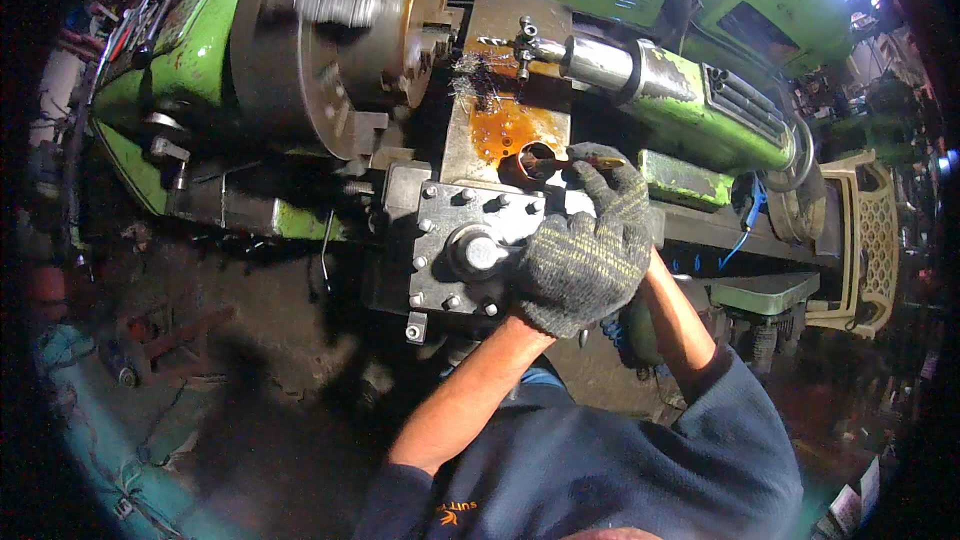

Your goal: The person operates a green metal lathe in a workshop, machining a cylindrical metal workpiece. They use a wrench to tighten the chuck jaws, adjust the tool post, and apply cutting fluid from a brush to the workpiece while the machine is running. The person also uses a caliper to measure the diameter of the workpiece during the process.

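My right hand [612,183], in a dark knitted glove, is closed around the handle of a brush [560,164]. The brush's dark bristles dip into a small round cup [520,168] on the oily lathe slide. Nearer to me, my left hand [580,275], gloved alike, overlaps the lower part of the right one. Its fingers are bent over, and whatever is under them is hidden. Just left of it stands the square tool post [440,240], with bolts around its top and a round central knob [480,252].
A large lathe chuck [375,30], blurred by motion, is at the left. Metal shavings [470,80] lie beside it. The tailstock [690,100] points at it from the right, with a drill bit [492,41] ahead. A beige plastic chair [868,240] stands at the far right.
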`<action>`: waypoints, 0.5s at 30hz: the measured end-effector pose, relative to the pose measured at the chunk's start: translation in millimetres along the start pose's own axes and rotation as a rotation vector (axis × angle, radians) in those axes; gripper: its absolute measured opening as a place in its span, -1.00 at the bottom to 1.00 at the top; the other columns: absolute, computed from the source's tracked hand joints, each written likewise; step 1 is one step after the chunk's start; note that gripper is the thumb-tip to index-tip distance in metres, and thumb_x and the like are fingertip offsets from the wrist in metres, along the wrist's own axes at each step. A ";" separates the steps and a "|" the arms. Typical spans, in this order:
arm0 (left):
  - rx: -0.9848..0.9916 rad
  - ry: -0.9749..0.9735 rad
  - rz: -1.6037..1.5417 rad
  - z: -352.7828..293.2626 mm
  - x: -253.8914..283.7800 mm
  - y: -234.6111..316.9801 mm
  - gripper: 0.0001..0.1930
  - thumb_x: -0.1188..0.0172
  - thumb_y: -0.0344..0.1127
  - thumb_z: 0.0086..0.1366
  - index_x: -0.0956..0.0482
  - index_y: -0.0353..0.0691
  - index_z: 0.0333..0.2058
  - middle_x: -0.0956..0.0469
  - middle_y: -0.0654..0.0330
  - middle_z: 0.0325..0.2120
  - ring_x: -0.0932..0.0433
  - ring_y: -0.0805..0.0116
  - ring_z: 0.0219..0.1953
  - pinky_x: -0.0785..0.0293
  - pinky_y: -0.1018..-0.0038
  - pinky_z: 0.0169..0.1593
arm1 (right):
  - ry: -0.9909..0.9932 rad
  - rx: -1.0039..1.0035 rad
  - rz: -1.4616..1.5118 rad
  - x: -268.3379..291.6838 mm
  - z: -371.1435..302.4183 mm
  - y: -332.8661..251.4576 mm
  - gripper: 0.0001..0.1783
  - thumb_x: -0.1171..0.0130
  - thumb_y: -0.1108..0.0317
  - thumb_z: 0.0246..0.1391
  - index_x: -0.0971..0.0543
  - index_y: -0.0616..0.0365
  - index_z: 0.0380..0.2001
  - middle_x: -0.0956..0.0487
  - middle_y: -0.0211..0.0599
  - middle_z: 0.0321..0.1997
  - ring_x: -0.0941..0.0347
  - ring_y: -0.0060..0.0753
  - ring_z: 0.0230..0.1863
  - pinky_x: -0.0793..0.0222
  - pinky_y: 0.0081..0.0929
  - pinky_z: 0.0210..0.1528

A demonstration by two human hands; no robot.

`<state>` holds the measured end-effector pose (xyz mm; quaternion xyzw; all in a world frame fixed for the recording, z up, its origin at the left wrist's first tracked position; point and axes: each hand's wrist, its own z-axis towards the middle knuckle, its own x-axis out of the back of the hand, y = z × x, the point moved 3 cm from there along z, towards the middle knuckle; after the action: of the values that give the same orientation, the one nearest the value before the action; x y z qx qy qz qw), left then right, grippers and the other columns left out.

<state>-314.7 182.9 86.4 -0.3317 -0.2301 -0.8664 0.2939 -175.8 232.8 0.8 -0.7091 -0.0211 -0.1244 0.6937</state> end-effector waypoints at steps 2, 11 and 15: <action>0.009 0.012 0.014 -1.1 -3.2 -0.5 -0.81 -0.29 -0.12 0.06 -0.59 -0.08 -0.45 -0.34 0.26 -0.63 -0.40 0.26 -0.59 -0.23 0.25 -0.61 | -0.036 0.020 -0.061 -1.8 0.3 2.0 -0.75 -0.28 0.41 0.23 -0.62 0.22 -0.05 -0.70 -0.25 -0.13 -0.63 -0.46 -0.12 -0.55 -0.42 -0.05; -0.011 0.046 -0.017 4.0 -0.2 -2.4 -0.81 -0.29 -0.13 0.03 -0.57 -0.09 -0.48 -0.34 0.24 -0.64 -0.41 0.27 -0.60 -0.25 0.25 -0.61 | -0.087 0.125 -0.158 6.8 -2.2 -27.6 -0.78 -0.26 0.45 0.24 -0.63 0.20 -0.06 -0.68 -0.28 -0.15 -0.62 -0.48 -0.11 -0.54 -0.47 -0.05; 0.017 -0.083 -0.025 -0.6 -0.4 1.4 -0.83 -0.21 -0.18 0.05 -0.60 -0.13 -0.44 -0.37 0.24 -0.65 -0.41 0.28 -0.58 -0.34 0.26 -0.51 | 0.020 0.057 -0.041 14.5 2.3 -23.5 -0.77 -0.24 0.46 0.24 -0.63 0.21 -0.04 -0.70 -0.24 -0.16 -0.64 -0.48 -0.18 -0.57 -0.47 -0.13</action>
<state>-313.8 181.7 86.0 -0.3619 -0.2535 -0.8536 0.2759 -166.1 233.9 26.8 -0.6873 -0.0325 -0.1451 0.7110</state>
